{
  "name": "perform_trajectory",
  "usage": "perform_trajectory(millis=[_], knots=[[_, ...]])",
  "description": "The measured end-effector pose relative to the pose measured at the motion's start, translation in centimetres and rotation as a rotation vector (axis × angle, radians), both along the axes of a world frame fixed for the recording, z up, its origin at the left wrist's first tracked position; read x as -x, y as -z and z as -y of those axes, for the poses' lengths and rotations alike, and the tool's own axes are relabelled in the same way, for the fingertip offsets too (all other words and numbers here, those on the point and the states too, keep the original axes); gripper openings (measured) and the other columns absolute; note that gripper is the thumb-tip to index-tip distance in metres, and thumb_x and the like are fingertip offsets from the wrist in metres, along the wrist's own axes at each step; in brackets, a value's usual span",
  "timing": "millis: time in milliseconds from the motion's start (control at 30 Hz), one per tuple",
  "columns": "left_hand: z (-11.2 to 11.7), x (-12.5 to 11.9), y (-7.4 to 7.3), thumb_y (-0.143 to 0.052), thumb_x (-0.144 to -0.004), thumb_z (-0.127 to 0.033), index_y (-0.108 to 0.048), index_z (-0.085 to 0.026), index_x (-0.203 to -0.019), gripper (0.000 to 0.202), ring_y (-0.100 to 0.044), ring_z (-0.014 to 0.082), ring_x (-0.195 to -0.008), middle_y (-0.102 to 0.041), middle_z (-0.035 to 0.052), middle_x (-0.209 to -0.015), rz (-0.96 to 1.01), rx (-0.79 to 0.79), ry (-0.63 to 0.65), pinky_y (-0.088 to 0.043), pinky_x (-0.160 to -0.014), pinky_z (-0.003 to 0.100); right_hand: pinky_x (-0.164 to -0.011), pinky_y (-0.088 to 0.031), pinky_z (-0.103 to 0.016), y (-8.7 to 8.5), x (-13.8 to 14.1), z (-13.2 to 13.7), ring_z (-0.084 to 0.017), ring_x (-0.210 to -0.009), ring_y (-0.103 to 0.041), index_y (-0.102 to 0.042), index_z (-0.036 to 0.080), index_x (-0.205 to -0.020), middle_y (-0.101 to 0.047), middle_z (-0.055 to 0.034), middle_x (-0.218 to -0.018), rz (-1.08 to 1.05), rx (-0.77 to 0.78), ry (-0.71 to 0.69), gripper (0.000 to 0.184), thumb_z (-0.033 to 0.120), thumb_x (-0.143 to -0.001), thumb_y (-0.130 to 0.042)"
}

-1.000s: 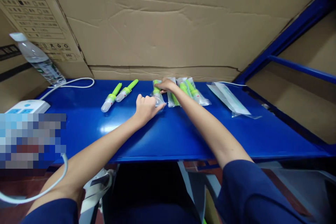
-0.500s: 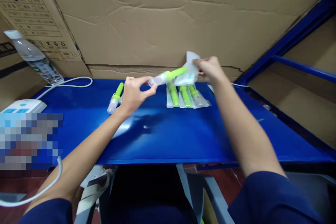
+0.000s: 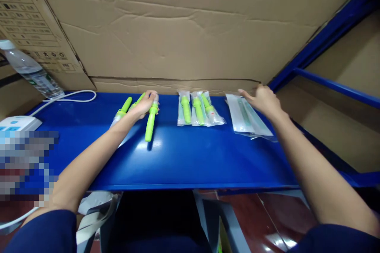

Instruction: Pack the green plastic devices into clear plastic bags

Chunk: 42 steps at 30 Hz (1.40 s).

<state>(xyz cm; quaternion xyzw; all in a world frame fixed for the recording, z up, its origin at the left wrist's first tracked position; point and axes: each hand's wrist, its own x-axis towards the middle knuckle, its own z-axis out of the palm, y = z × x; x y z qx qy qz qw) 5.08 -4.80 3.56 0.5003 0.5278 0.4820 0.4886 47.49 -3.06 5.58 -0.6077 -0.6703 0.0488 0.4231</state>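
Note:
My left hand (image 3: 142, 105) is closed on the clear-capped end of an unwrapped green tube (image 3: 150, 122), whose green end points toward me just above the blue table (image 3: 190, 158). Two more loose green tubes (image 3: 123, 109) lie right beside that hand, partly hidden by it. Three green tubes in clear bags (image 3: 197, 109) lie side by side in the middle. My right hand (image 3: 263, 99) lies flat, fingers stretched out, on the far end of a pile of flat clear bags (image 3: 247, 120) at the right.
A cardboard wall (image 3: 190, 35) closes the back of the table. A water bottle (image 3: 28, 72), a white power strip (image 3: 16, 123) and its white cable (image 3: 75, 95) are at the far left. A blue frame rail (image 3: 335, 85) runs along the right.
The tube came out of its bag. My left hand carried it left to the loose tubes. My right hand moved right, and now rests on the bag pile.

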Motion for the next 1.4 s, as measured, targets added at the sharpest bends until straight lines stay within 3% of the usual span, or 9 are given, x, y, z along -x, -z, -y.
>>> perform_trajectory(millis=[167, 300, 567, 767, 933, 1033, 1133, 1267, 1400], knots=[[-2.8, -0.2, 0.5, -0.068, -0.085, -0.031, -0.073, -0.016, -0.096, 0.019, -0.071, 0.025, -0.094, -0.076, 0.0092, -0.097, -0.642, -0.215, -0.058, -0.053, -0.092, 0.034, -0.083, -0.054, -0.044, -0.7, 10.8, 1.1, -0.031, -0.086, -0.071, -0.063, 0.02, -0.076, -0.072, -0.0138, -0.08, 0.347, 0.186, -0.105, 0.028, 0.041, -0.094, -0.057], [-3.5, -0.7, 0.2, -0.063, -0.088, -0.031, -0.069, -0.017, -0.122, 0.038, -0.065, 0.0363, -0.119, -0.071, 0.0189, -0.124, -1.113, -0.095, -0.071, -0.05, -0.1, 0.044, -0.077, -0.052, -0.035, 0.2, 17.7, 0.1, -0.028, -0.085, -0.071, -0.066, 0.016, -0.078, -0.072, -0.0158, -0.08, 0.488, 0.373, -0.216, 0.046, 0.052, -0.1, -0.049], [-2.5, -0.2, 0.1, -0.046, -0.098, -0.03, -0.066, -0.013, -0.126, 0.039, -0.061, 0.0366, -0.124, -0.064, 0.0235, -0.132, -1.563, -0.157, -0.152, -0.045, -0.101, 0.047, -0.067, -0.047, -0.029, 0.8, 22.0, -1.8, -0.028, -0.091, -0.071, -0.071, 0.009, -0.104, -0.075, -0.018, -0.101, 0.576, 0.638, -0.102, 0.042, 0.047, -0.086, -0.071], [-1.7, 0.8, 0.2, -0.046, -0.1, -0.054, -0.058, -0.01, -0.134, 0.057, -0.058, 0.0364, -0.126, -0.061, 0.0223, -0.137, -1.469, -0.622, -0.032, -0.039, -0.104, 0.046, -0.06, -0.036, -0.029, 0.5, 21.5, 2.1, -0.023, -0.079, -0.067, -0.069, 0.013, -0.088, -0.073, -0.0114, -0.088, 0.611, 0.46, -0.257, 0.027, 0.04, -0.083, -0.068], [-1.2, 0.6, -0.3, -0.045, -0.104, -0.038, -0.07, -0.016, -0.108, 0.033, -0.068, 0.0271, -0.108, -0.074, 0.0119, -0.111, -1.406, -0.687, 0.144, -0.044, -0.097, 0.038, -0.059, -0.032, -0.029, 0.1, 20.3, 4.4, -0.02, -0.074, -0.061, -0.065, 0.016, -0.089, -0.07, -0.0074, -0.084, 0.66, 0.391, -0.317, 0.02, 0.034, -0.08, -0.067], [-0.9, 1.0, -0.1, -0.041, -0.104, -0.032, -0.07, -0.015, -0.098, 0.034, -0.069, 0.0267, -0.098, -0.075, 0.013, -0.098, -1.324, -0.594, 0.028, -0.046, -0.092, 0.037, -0.059, -0.03, -0.029, -0.5, 19.5, 5.1, -0.02, -0.076, -0.061, -0.064, 0.016, -0.096, -0.07, -0.0077, -0.089, 0.75, 0.398, -0.318, 0.025, 0.036, -0.081, -0.066], [-0.1, 1.8, 0.3, -0.049, -0.098, -0.021, -0.064, -0.012, -0.112, 0.023, -0.067, 0.0275, -0.106, -0.072, 0.0153, -0.112, -1.182, -0.606, -0.056, -0.046, -0.094, 0.039, -0.058, -0.026, -0.028, -1.1, 19.0, 5.9, -0.022, -0.078, -0.063, -0.061, 0.017, -0.102, -0.07, -0.0081, -0.091, 0.87, 0.357, -0.287, 0.027, 0.038, -0.084, -0.064], [1.1, 2.7, 0.6, -0.055, -0.093, -0.015, -0.065, -0.017, -0.11, 0.019, -0.058, 0.0275, -0.125, -0.056, 0.0141, -0.14, -1.053, -0.806, 0.069, -0.04, -0.105, 0.044, -0.058, -0.022, -0.029, -1.6, 18.8, 6.8, -0.024, -0.079, -0.066, -0.059, 0.018, -0.109, -0.072, -0.0089, -0.091, 0.983, 0.287, -0.254, 0.027, 0.036, -0.09, -0.058], [2.0, 2.9, 0.2, -0.065, -0.091, -0.022, -0.068, -0.021, -0.112, 0.021, -0.056, 0.0284, -0.128, -0.044, 0.0135, -0.152, -0.993, -0.702, 0.152, -0.038, -0.108, 0.051, -0.059, -0.022, -0.03, -1.4, 18.6, 7.0, -0.025, -0.081, -0.068, -0.058, 0.018, -0.112, -0.074, -0.0098, -0.098, 1.015, 0.238, -0.278, 0.027, 0.036, -0.092, -0.056]])
